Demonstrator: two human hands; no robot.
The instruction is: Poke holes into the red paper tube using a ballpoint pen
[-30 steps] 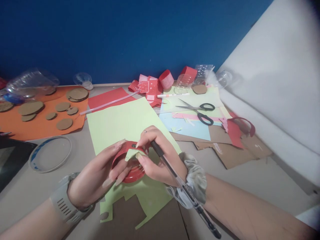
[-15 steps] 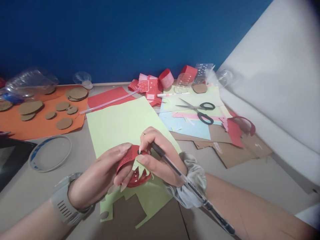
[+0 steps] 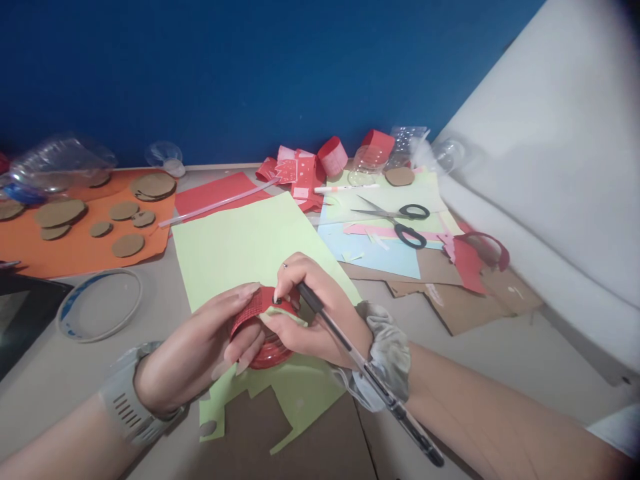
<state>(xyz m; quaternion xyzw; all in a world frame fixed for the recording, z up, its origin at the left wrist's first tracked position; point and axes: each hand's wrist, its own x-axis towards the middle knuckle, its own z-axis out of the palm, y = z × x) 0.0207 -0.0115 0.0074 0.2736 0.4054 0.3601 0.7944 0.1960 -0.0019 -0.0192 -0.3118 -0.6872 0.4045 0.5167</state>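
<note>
My left hand [image 3: 200, 347] is closed around a red, rounded piece [image 3: 249, 312] with a fine grid texture, thumb on top and fingers curled beneath it. Its shiny red lower rim [image 3: 273, 355] shows below my fingertips. My right hand [image 3: 320, 320] grips a clear-barrelled pen [image 3: 367, 377] with a black end at the fingers. The pen's length slants down over the wrist to the lower right. Under the right thumb, a light green paper strip [image 3: 284, 312] lies against the red piece. The spot between my right fingertips is partly hidden.
Light green paper [image 3: 235, 243] lies beneath my hands. Open scissors [image 3: 395, 217] rest on coloured sheets at the right, near cardboard [image 3: 470, 313]. Cardboard discs [image 3: 127, 245] lie on orange paper at the left, behind a ring [image 3: 100, 307]. Red paper pieces [image 3: 305, 173] stand at the back.
The jagged green strip that hung down over the red piece now shows only as a narrow edge under my right thumb. The pen's lower end has swung slightly left.
</note>
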